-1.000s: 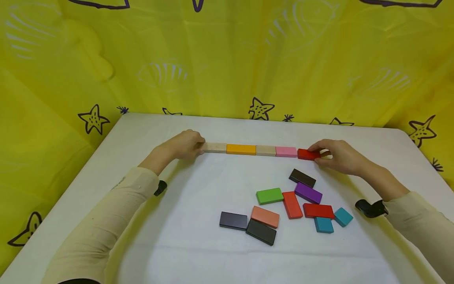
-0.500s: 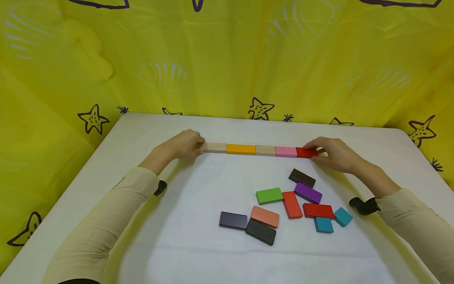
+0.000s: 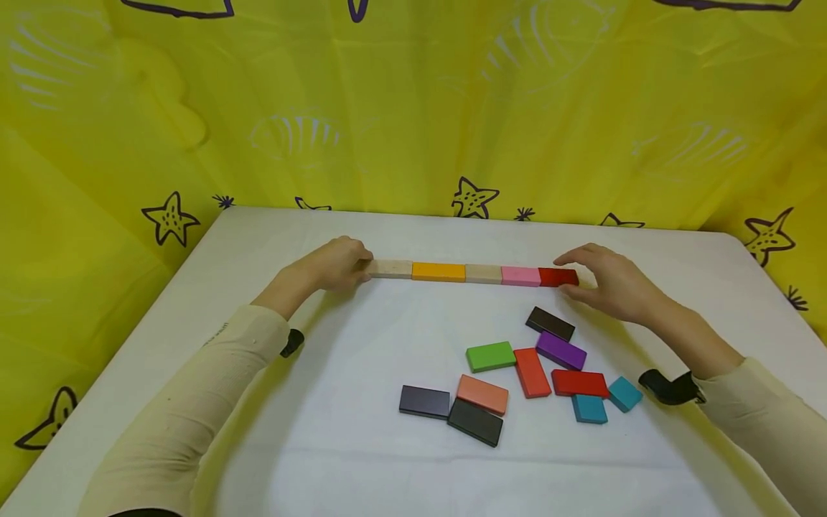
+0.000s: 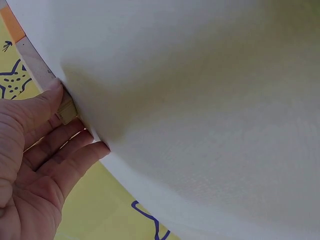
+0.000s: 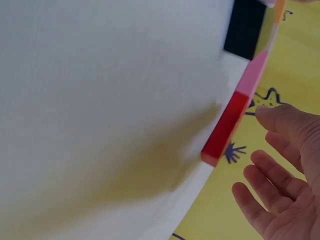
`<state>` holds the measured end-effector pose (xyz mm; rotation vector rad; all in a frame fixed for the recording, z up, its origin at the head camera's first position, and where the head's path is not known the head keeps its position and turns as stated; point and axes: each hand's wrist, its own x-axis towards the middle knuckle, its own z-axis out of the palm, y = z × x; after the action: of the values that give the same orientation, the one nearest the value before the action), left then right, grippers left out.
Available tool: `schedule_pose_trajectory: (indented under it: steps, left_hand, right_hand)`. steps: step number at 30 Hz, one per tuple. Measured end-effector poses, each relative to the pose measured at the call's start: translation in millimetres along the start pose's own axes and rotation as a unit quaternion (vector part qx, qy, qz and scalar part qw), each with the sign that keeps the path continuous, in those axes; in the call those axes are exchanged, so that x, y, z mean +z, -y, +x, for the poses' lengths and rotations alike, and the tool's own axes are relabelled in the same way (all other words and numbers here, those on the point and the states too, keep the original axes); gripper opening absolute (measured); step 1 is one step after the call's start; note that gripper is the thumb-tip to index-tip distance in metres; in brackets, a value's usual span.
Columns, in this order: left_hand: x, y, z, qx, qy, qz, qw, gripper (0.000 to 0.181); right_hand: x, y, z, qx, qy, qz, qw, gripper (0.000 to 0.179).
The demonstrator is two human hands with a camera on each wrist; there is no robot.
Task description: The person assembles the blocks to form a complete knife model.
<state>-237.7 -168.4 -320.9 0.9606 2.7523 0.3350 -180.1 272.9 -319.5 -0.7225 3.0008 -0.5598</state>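
Observation:
Five coloured wooden blocks lie end to end across the back of the white table: a natural block point(image 3: 393, 269), an orange block point(image 3: 438, 272), a second natural block point(image 3: 483, 274), a pink block point(image 3: 520, 276) and a red block point(image 3: 559, 277). My left hand point(image 3: 339, 264) pinches the row's left end; the left wrist view has the thumb point(image 4: 54, 92) on that natural block, fingers beyond it. Around the red block's right end, my right hand point(image 3: 617, 283) holds thumb and fingers spread. The right wrist view shows a gap between this hand and the red block.
Several loose blocks lie nearer on the table, among them a brown block point(image 3: 550, 324), a purple block point(image 3: 561, 350), a green block point(image 3: 491, 357), a salmon block point(image 3: 482, 395) and a dark grey block point(image 3: 424, 401). A yellow patterned cloth point(image 3: 413, 108) hangs behind.
My right hand slid the red block left against the pink block, then let go and spread its fingers. My left hand has kept its place at the other end.

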Motion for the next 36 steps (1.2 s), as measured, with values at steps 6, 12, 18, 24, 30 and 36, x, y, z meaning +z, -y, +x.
schedule_pose_trajectory:
  steps: [6,12,18,24,30,36]
  left_hand:
    - [0.7,2.1,0.4,0.013,-0.006,0.002,0.9999,0.017]
    - [1.2,3.0,0.4,0.023,-0.011,0.006,0.9997,0.017]
    - [1.7,3.8,-0.2,0.027,-0.016,0.004,0.9995,0.018]
    - [0.6,3.4,-0.8,0.029,-0.02,0.004,0.9994,0.019]
    - [0.7,3.1,-0.4,0.023,-0.016,0.005,0.9996,0.018]
    - [1.0,1.2,-0.2,0.006,-0.007,0.005,0.9999,0.015]
  right_hand:
    - [3,11,-18.9,-0.022,-0.017,0.034,0.999,0.04]
    - [8,18,-32.5,-0.039,-0.007,0.058,0.9975,0.039]
    - [12,22,-42.8,-0.053,0.002,0.059,0.9968,0.041]
    - [14,24,-50.5,-0.041,0.021,0.06,0.9972,0.043]
    - [14,23,-52.1,-0.047,0.017,0.054,0.9973,0.042]
    - [15,18,-51.9,-0.044,0.007,0.06,0.9972,0.041]
